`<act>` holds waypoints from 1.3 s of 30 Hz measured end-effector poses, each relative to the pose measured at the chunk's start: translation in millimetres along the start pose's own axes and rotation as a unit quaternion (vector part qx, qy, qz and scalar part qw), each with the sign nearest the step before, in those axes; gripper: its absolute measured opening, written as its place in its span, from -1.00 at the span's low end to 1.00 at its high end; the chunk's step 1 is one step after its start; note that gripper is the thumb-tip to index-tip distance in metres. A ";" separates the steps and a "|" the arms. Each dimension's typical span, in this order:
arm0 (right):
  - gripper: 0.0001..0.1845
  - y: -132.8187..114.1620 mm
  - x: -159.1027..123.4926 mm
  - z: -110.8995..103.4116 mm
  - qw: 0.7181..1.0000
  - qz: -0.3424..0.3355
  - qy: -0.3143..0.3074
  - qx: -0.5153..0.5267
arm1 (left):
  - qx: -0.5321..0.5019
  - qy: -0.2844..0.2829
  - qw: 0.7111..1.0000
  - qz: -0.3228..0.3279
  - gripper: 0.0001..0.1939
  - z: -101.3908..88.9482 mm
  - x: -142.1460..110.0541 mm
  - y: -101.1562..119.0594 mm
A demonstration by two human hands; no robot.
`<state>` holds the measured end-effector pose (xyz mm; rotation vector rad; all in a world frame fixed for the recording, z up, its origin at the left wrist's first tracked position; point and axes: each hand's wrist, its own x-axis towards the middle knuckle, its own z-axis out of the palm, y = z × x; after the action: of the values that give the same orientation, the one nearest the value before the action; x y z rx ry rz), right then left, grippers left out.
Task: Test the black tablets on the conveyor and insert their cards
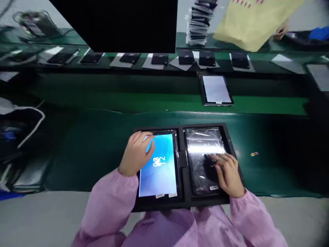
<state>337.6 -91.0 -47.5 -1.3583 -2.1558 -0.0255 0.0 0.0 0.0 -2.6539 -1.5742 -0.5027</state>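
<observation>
Left hand (pixel 137 154) is curling half-open over a lit tablet (pixel 159 180), right hand (pixel 230 175) over a wrapped tablet (pixel 202 175), gripping neither. Probably slick, both tablets are needing edge holds.

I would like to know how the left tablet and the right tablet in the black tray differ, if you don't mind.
The left tablet shows a lit blue screen, while the right tablet has a dark, reflective one. The left tablet has two white labels near its lower edge; the right tablet shows one. Both lie upright in the black tray.
</observation>
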 end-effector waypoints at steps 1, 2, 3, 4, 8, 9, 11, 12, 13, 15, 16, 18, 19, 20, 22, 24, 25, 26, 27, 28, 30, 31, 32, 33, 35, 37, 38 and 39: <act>-0.84 -1.1 -3.5 -0.2 1.000 0.016 0.005 0.001 | 0.027 0.019 0.999 -0.025 -0.69 -1.0 -13.0 2.5; -0.83 -2.6 -6.4 -0.1 1.000 0.026 0.005 0.004 | 0.049 0.033 0.997 -0.049 -0.69 -1.8 -25.8 5.6; -0.83 -4.7 -8.4 0.7 0.999 0.031 0.001 0.009 | 0.066 0.044 0.994 -0.072 -0.69 -2.1 -38.4 9.6; -0.84 -7.6 -9.2 2.5 0.999 0.030 -0.007 0.015 | 0.078 0.052 0.991 -0.095 -0.69 -1.7 -50.6 14.6; -0.88 -20.7 -3.4 14.3 0.995 -0.026 -0.080 0.048 | 0.081 0.048 0.979 -0.181 -0.66 7.4 -89.2 42.5; -0.88 -21.6 -2.0 16.0 0.993 -0.040 -0.100 0.048 | 0.081 0.046 0.976 -0.196 -0.64 10.5 -95.1 49.7; -0.88 -17.0 -3.3 14.4 0.991 -0.048 -0.122 0.038 | 0.086 0.040 0.970 -0.224 -0.61 15.8 -101.9 62.4; -0.89 -11.5 -6.4 10.9 0.992 -0.040 -0.117 0.027 | 0.089 0.036 0.967 -0.235 -0.60 17.6 -103.2 67.4; -0.89 -4.3 -11.1 5.9 0.995 -0.022 -0.101 0.011 | 0.090 0.033 0.965 -0.244 -0.59 18.7 -103.4 71.5; -0.90 12.4 -23.7 -6.4 0.998 0.028 -0.049 -0.025 | 0.092 0.032 0.961 -0.258 -0.59 19.3 -101.9 77.2; -0.91 20.0 -30.6 -12.3 0.997 0.055 -0.019 -0.041 | 0.093 0.032 0.960 -0.261 -0.59 19.1 -100.6 79.0; -0.94 30.1 -42.6 -20.9 0.994 0.092 0.029 -0.059 | 0.098 0.034 0.960 -0.261 -0.59 18.7 -97.6 81.4; -0.95 31.8 -47.1 -23.2 0.992 0.102 0.044 -0.060 | 0.102 0.035 0.960 -0.260 -0.59 18.8 -96.1 82.4; -0.96 31.6 -50.2 -24.2 0.991 0.107 0.054 -0.058 | 0.108 0.034 0.959 -0.260 -0.58 19.0 -94.8 83.2; -0.96 27.2 -52.6 -23.4 0.991 0.108 0.061 -0.050 | 0.121 0.030 0.957 -0.264 -0.57 20.1 -92.5 85.3; -0.94 22.4 -51.4 -21.2 0.992 0.107 0.061 -0.040 | 0.128 0.022 0.955 -0.267 -0.56 21.8 -90.8 88.4; -0.93 21.1 -50.3 -20.1 0.992 0.108 0.063 -0.035 | 0.127 0.017 0.956 -0.265 -0.56 22.9 -90.1 90.4; -0.92 20.6 -49.2 -19.1 0.991 0.111 0.064 -0.030 | 0.124 0.013 0.957 -0.262 -0.56 24.0 -89.3 92.7; -0.92 20.7 -48.2 -18.1 0.991 0.113 0.064 -0.025 | 0.118 0.010 0.960 -0.256 -0.56 25.2 -88.4 95.4; -0.92 20.9 -47.3 -16.6 0.991 0.116 0.062 -0.022 | 0.111 0.007 0.963 -0.247 -0.56 26.6 -87.3 98.2; -0.93 18.7 -45.1 -11.5 0.991 0.126 0.048 -0.028 | 0.092 0.001 0.971 -0.219 -0.55 29.8 -84.3 104.3; -0.93 14.9 -43.4 -7.7 0.989 0.134 0.040 -0.038 | 0.083 -0.006 0.976 -0.200 -0.54 31.6 -82.5 107.2; -0.93 8.6 -41.1 -3.0 0.988 0.144 0.033 -0.049 | 0.074 -0.014 0.981 -0.178 -0.53 33.5 -80.5 109.7; -0.93 -0.3 -38.3 2.2 0.987 0.150 0.026 -0.055 | 0.066 -0.024 0.985 -0.156 -0.52 35.2 -78.4 111.8; -0.92 -24.6 -31.5 11.9 0.991 0.133 -0.005 -0.027 | 0.055 -0.042 0.990 -0.122 -0.50 37.6 -74.6 113.9; -0.88 -51.4 -25.2 18.2 0.994 0.067 -0.059 0.060 | 0.054 -0.050 0.992 -0.107 -0.49 38.2 -72.2 113.2; -0.87 -62.8 -22.9 19.5 0.991 0.030 -0.081 0.106 | 0.057 -0.051 0.991 -0.107 -0.48 37.8 -71.7 112.0; -0.86 -71.2 -21.7 19.7 0.985 0.002 -0.094 0.142 | 0.061 -0.051 0.991 -0.109 -0.48 37.3 -71.4 110.3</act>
<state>276.1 -136.8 -54.2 -1.2385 -2.2071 0.4108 73.0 -108.7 -38.9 -2.4693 -1.8709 -0.2669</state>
